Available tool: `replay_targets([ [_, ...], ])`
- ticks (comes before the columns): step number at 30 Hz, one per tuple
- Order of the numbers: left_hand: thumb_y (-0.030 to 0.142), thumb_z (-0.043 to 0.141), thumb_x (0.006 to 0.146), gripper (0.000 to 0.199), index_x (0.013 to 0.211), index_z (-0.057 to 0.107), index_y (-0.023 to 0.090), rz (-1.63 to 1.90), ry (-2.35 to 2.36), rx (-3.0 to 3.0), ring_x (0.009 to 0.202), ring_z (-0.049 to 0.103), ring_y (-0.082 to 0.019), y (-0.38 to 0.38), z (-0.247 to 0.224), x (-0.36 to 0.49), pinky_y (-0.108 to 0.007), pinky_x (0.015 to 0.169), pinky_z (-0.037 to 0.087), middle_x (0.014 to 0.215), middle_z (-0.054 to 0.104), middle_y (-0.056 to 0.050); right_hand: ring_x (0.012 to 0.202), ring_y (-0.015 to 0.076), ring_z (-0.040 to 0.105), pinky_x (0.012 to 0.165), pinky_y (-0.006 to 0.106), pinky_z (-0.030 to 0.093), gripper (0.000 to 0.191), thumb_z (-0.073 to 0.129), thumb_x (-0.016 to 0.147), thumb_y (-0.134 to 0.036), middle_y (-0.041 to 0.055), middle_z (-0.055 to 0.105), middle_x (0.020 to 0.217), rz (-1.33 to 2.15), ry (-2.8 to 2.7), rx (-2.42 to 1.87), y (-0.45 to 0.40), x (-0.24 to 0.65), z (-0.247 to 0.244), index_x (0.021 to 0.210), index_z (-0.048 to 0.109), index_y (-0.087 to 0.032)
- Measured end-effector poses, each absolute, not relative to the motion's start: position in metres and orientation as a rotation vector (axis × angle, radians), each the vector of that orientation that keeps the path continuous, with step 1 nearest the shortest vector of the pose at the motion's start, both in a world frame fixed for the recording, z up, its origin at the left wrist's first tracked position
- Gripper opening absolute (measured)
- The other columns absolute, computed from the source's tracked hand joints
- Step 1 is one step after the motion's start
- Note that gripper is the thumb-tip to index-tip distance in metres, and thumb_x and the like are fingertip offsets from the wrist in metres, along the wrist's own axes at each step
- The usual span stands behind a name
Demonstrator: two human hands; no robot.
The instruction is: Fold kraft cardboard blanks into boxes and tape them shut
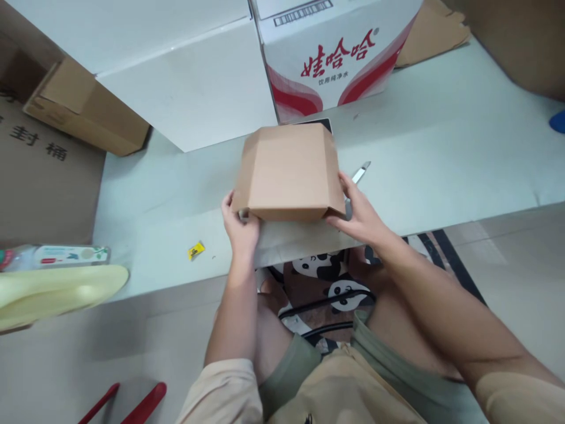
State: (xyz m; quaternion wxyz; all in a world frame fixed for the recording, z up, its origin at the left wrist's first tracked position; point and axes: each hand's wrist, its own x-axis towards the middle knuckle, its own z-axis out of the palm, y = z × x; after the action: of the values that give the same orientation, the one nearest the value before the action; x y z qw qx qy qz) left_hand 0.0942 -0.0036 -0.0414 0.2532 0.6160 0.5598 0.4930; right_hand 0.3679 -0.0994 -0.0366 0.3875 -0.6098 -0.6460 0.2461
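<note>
A brown cardboard box (289,168) with angled side panels is between my hands, just over the table's front part. My left hand (241,227) grips its near left corner, fingers curled at the edge and partly hidden. On the near right corner, my right hand (357,212) has its thumb and fingers closed around the side panel. A utility knife (361,172) with a pale handle lies on the table just beyond my right hand. Behind the cardboard box, a dark flat item (325,124) shows only at its edge.
White boxes (189,88) and a red-printed water carton (331,65) stand along the back. Brown cartons (88,109) are at the left. A yellow packet (196,250) lies on the table (441,147). A pale yellow object (66,288) and a bottle (26,258) sit at the left edge.
</note>
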Motion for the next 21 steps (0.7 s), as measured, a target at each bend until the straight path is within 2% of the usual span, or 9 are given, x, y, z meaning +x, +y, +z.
replay_targets([
  [2,0.028,0.066,0.080,0.032,0.111,0.067,0.019,1.369,1.421,1.726,0.131,0.056,-0.026,-0.005,-0.043,0.093,-0.039,0.113,0.045,0.136,0.059,-0.012,0.143,0.0370,0.042,0.115,0.056,0.039,0.103,0.063,0.078,-0.070,0.0169,0.032,0.161,0.676,-1.516,-1.523,-0.101,0.366,-0.034,0.158,0.014,-0.026],
  [3,0.036,0.065,0.083,0.033,0.111,0.067,0.019,1.380,1.353,1.708,0.128,0.058,-0.026,-0.006,-0.044,0.093,-0.040,0.113,0.046,0.131,0.062,-0.012,0.142,0.0359,0.043,0.114,0.055,0.041,0.104,0.063,0.077,-0.071,0.0162,0.031,0.161,0.678,-1.472,-1.502,-0.101,0.365,-0.033,0.157,0.014,-0.027],
  [6,0.063,0.058,0.086,0.051,0.110,0.066,0.019,1.365,1.150,1.606,0.106,0.068,-0.026,-0.007,-0.049,0.093,-0.044,0.100,0.054,0.105,0.070,-0.009,0.139,0.0346,0.046,0.113,0.055,0.043,0.104,0.069,0.072,-0.071,0.0151,0.033,0.158,0.654,-1.429,-1.476,-0.101,0.362,-0.031,0.154,0.020,-0.029],
  [8,0.071,0.060,0.081,0.060,0.110,0.065,0.019,1.344,1.071,1.609,0.101,0.069,-0.026,-0.005,-0.052,0.093,-0.043,0.096,0.055,0.100,0.071,-0.009,0.139,0.0347,0.046,0.112,0.055,0.043,0.103,0.073,0.070,-0.068,0.0151,0.035,0.156,0.633,-1.416,-1.493,-0.101,0.361,-0.031,0.152,0.024,-0.028],
  [12,0.076,0.064,0.075,0.067,0.109,0.063,0.019,1.383,1.029,1.653,0.105,0.069,-0.026,-0.003,-0.049,0.095,-0.041,0.097,0.053,0.106,0.071,-0.013,0.134,0.0339,0.050,0.101,0.052,0.052,0.102,0.076,0.069,-0.062,0.0154,0.040,0.152,0.580,-1.330,-1.537,-0.100,0.359,-0.031,0.151,0.025,-0.028],
  [16,0.071,0.074,0.069,0.071,0.114,0.063,0.018,1.344,1.115,1.636,0.098,0.070,-0.024,-0.007,-0.036,0.100,-0.035,0.088,0.055,0.105,0.073,-0.013,0.112,0.0302,0.062,0.080,0.045,0.058,0.092,0.075,0.071,-0.054,0.0156,0.053,0.139,0.540,-1.191,-1.603,-0.101,0.358,-0.026,0.147,0.032,-0.025],
  [19,0.065,0.079,0.066,0.065,0.109,0.067,0.018,1.337,1.155,1.621,0.088,0.071,-0.022,-0.012,-0.029,0.100,-0.032,0.079,0.056,0.096,0.075,-0.009,0.108,0.0287,0.064,0.087,0.046,0.056,0.066,0.067,0.077,-0.053,0.0118,0.063,0.127,0.469,-1.191,-1.582,-0.101,0.357,-0.019,0.134,0.049,-0.025],
  [21,0.070,0.068,0.072,0.060,0.102,0.070,0.018,1.370,1.123,1.534,0.083,0.072,-0.022,-0.013,-0.029,0.097,-0.033,0.075,0.057,0.091,0.075,-0.008,0.113,0.0284,0.063,0.096,0.047,0.053,0.046,0.055,0.085,-0.055,0.0097,0.067,0.121,0.414,-1.183,-1.513,-0.101,0.358,-0.016,0.120,0.059,-0.025],
])
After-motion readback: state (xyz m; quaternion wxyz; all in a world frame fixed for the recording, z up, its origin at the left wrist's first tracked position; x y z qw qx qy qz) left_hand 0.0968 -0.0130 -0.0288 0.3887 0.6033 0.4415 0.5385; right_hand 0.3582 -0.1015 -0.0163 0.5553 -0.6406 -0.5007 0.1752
